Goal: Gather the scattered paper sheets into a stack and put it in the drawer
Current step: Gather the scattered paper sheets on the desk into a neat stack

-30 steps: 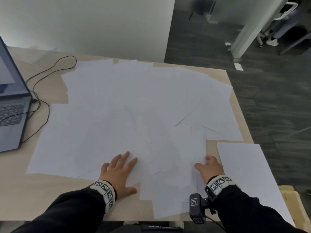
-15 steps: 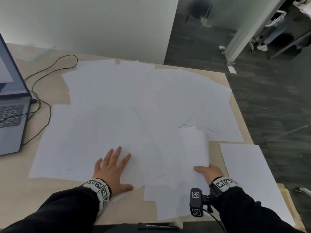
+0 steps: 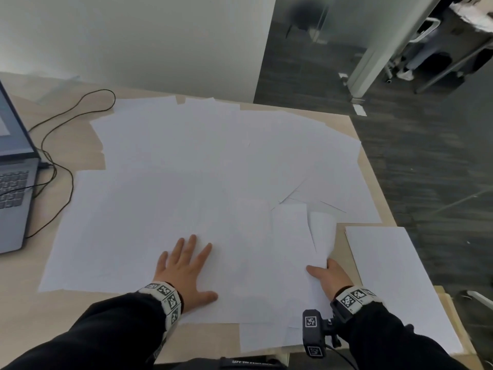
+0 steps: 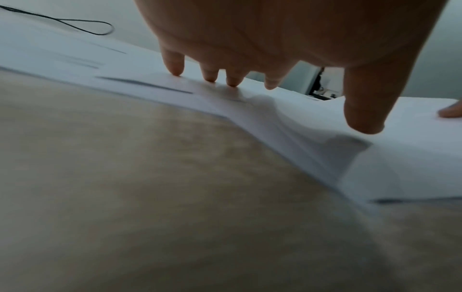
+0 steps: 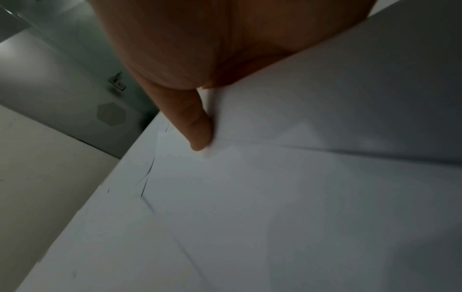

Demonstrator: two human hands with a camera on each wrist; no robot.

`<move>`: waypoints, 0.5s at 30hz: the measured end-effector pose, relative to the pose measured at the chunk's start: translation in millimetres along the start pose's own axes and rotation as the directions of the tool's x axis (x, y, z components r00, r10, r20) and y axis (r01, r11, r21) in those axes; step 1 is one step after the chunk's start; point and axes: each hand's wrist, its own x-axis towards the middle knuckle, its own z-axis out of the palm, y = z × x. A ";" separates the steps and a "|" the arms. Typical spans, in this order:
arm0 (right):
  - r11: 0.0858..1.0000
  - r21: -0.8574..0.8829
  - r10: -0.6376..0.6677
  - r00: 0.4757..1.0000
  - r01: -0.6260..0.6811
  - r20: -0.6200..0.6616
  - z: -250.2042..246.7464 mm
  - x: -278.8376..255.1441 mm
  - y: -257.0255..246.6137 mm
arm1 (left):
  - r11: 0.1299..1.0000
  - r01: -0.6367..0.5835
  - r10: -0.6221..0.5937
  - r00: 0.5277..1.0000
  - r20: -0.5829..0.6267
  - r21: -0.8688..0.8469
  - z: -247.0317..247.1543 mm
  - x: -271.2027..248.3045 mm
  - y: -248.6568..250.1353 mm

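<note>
Several white paper sheets (image 3: 202, 166) lie overlapping across most of the wooden desk (image 3: 32, 303). My left hand (image 3: 186, 265) lies flat on the near sheets with fingers spread; in the left wrist view its fingertips (image 4: 176, 69) press the paper (image 4: 312, 122). My right hand (image 3: 326, 276) pinches the near right edge of a lifted sheet (image 3: 320, 233), thumb on top and fingers hidden beneath it. The right wrist view shows the thumb (image 5: 197, 126) pressed on that paper (image 5: 300, 177). No drawer is visible.
A grey open laptop (image 3: 13, 182) stands at the left edge, with a black cable (image 3: 64, 161) looping beside it. A separate neat stack of sheets (image 3: 394, 284) lies at the near right corner. Right of the desk is dark floor.
My right hand has drawn back toward me and lifted a sheet's right edge off the desk. My left hand has slid slightly left and stays flat on the papers.
</note>
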 end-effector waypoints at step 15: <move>0.980 0.188 0.067 0.997 -0.058 -0.043 -6.6 0.0 17.6 | 0.969 0.213 -0.223 0.971 -0.081 -0.124 -4.5 19.4 23.5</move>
